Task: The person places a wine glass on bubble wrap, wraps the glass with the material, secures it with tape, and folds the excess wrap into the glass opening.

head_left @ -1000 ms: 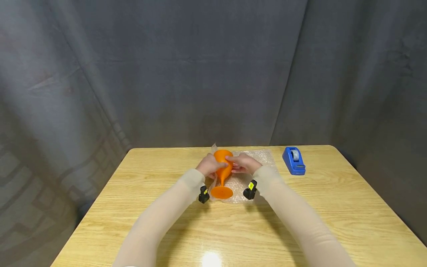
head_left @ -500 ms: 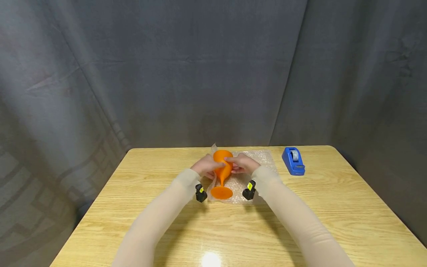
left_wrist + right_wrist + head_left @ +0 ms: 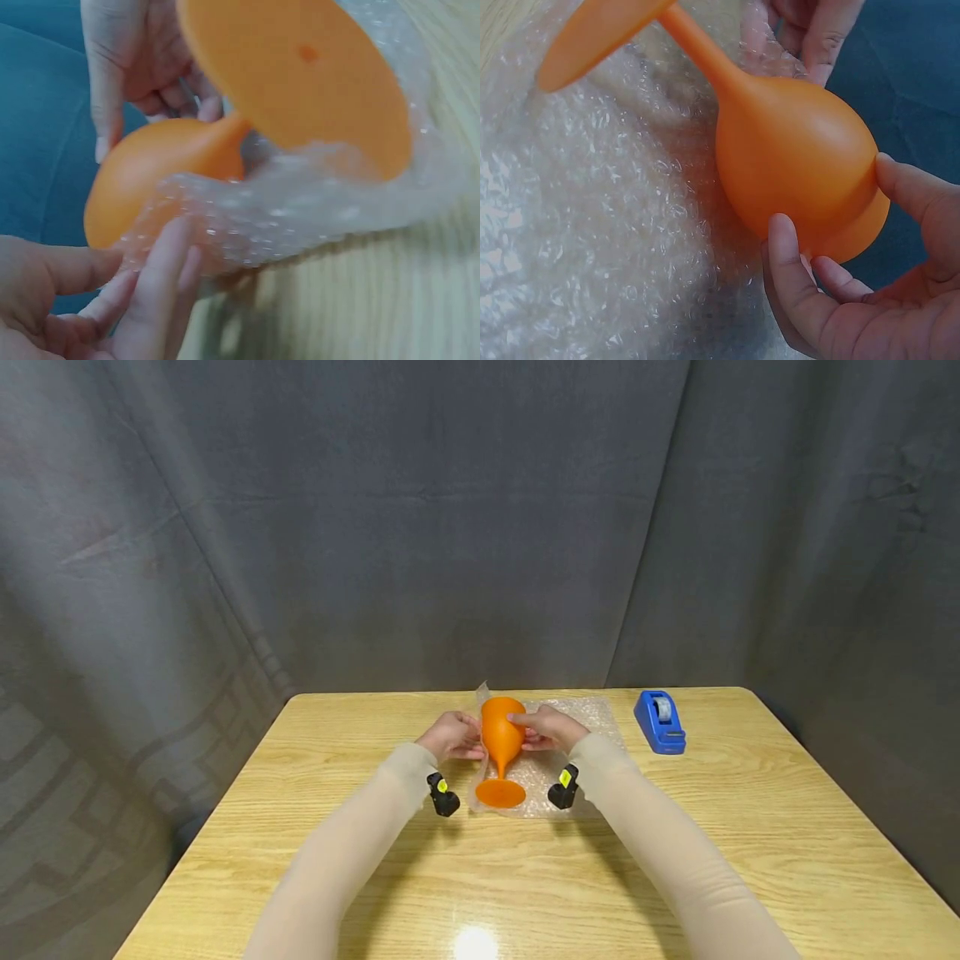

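An orange goblet lies on its side on a sheet of bubble wrap, its bowl toward the back and its round foot toward the front. My right hand grips the bowl, thumb on one side and fingers round the other, as the right wrist view shows with the hand near the rim. Beside the bowl, my left hand pinches the left edge of the wrap, which stands up along the goblet. In the left wrist view the left hand's fingers lie against the raised wrap.
A blue tape dispenser with a roll of tape stands at the back right of the wooden table. Dark grey curtains hang behind the table and along its sides. Each wrist bears a small black camera.
My left hand has let go of the goblet's bowl and moved left to the wrap's edge. The right hand keeps its grip on the bowl, and the goblet has barely shifted.
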{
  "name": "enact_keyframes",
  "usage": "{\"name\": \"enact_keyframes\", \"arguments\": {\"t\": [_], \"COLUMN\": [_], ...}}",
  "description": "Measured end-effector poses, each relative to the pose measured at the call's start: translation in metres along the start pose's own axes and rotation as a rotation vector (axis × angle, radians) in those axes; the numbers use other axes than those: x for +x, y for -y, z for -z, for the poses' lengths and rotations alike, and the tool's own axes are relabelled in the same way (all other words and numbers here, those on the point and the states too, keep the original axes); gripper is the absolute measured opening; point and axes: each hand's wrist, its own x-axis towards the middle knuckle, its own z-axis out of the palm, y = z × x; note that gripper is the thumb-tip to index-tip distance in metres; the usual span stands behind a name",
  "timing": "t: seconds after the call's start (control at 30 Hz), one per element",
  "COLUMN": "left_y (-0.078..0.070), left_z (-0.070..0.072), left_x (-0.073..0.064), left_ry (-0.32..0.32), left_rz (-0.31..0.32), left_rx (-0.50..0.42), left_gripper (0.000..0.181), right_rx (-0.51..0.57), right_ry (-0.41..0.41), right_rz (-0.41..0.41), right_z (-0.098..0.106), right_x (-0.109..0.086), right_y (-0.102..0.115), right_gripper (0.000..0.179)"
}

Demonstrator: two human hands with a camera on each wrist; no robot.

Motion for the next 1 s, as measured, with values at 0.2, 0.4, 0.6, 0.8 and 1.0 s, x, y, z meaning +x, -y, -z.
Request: {"name": "enact_keyframes", "arguments": {"t": [0.2,0.4,0.6,0.8,1.0], "left_y": [0.0061,0.0084,0.0092,0.0083,0.0071], "left_z": [-0.0005,-0.0002,-0.0015,-0.0020,-0.0035], "left_x": [0.0029,0.0059,0.0086,0.0073,0.0072], "left_ry": [-0.049,-0.050,0.002,0.030,0.032], "left_rz": [0.011,0.011,0.026,0.029,0.022], "left_rx": [-0.025,0.030,0.061,0.070,0.075], "left_gripper": [0.024,0.026,0.036,0.041,0.040], "right_rx": [0.003,0.020,0.030,0.063,0.125], "right_ry": [-0.012,-0.008,-0.016,-0.002,0.042], "right_rz": [-0.015,-0.024,-0.033,-0.029,-0.037], "right_z": [0.0002,0.0010,0.0016,0.0042,0.0084], "right_x": [0.0030,0.0007,0.0004,0.0012,0.0024], "right_y": [-0.0004,0.0005,-0.0016,-0.0027,-0.0054], "right_gripper": [0.052,0.072,0.076,0.078,0.083]}}
